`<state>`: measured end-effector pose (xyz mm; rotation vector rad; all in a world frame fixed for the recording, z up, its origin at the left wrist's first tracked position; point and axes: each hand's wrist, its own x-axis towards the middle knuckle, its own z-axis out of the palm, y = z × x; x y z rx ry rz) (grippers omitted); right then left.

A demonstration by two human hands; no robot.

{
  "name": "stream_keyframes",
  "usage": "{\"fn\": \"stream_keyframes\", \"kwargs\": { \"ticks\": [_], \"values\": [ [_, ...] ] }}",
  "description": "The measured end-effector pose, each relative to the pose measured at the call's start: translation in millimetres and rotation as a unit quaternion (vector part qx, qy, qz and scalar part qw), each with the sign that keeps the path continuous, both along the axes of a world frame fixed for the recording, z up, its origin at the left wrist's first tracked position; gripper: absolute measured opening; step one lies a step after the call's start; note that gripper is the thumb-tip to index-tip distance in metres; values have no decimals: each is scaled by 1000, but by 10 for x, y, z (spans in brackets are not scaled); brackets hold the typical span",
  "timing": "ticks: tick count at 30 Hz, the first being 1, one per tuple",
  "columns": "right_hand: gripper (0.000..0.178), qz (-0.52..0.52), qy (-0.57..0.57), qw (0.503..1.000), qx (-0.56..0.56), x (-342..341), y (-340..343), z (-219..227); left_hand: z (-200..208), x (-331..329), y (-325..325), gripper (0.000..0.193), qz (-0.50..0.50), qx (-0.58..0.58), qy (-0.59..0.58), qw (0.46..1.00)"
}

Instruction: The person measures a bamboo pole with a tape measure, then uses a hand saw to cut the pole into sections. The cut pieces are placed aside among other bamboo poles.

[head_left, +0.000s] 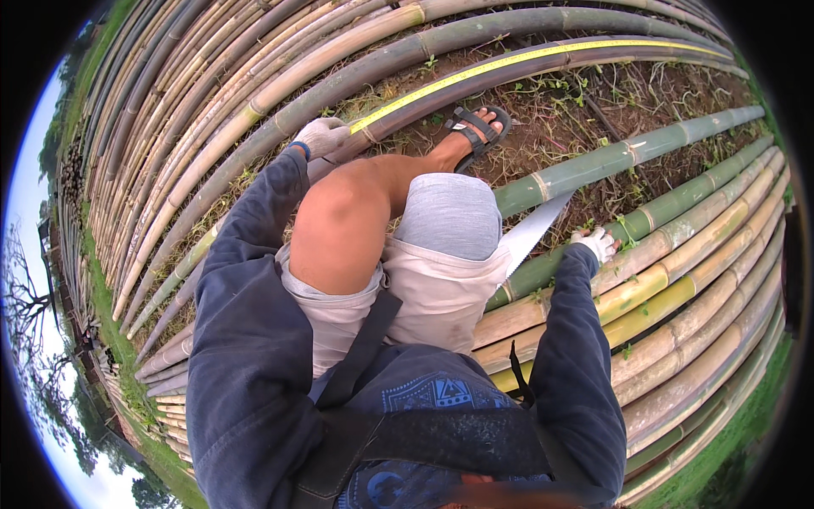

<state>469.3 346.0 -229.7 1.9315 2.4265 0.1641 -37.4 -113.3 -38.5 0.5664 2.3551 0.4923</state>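
Observation:
My left hand [323,137], in a grey work glove, presses the end of a yellow measuring tape [509,61] onto a dark bamboo pole [475,81]. The tape runs along that pole to the upper right. My right hand [595,244], also gloved, grips the handle of a hand saw [532,231], whose pale blade slants across a green bamboo pole [627,157]. My bare left knee [339,220] is raised, and my sandalled foot [476,127] rests on the ground between the poles.
Many long bamboo poles [212,93] lie side by side to the left, with more [704,280] to the right. Between them is bare earth with weeds [577,110]. Grass [738,458] borders the stack. Trees and sky show at the left rim.

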Motion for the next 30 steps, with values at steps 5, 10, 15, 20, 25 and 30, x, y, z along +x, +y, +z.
{"fn": "stream_keyframes", "kwargs": {
  "ticks": [5,10,15,20,25,30],
  "values": [
    [51,2,-58,998,-1,25,16,-11,30,8,-409,40,20,18,-7,1000],
    [53,2,-61,998,-1,26,38,-32,-22,59,-750,39,22,2,27,999],
    [49,7,-49,998,26,52,51,-111,-21,133,-1231,42,27,-19,51,998],
    [48,27,-48,996,67,111,109,-253,31,242,-1805,45,19,-33,82,996],
    [53,14,-64,996,59,94,170,-268,-39,293,-2373,44,73,-29,55,995],
    [65,-1,-130,991,23,40,110,-223,-156,306,-3019,47,86,-45,70,993]
  ]
}}
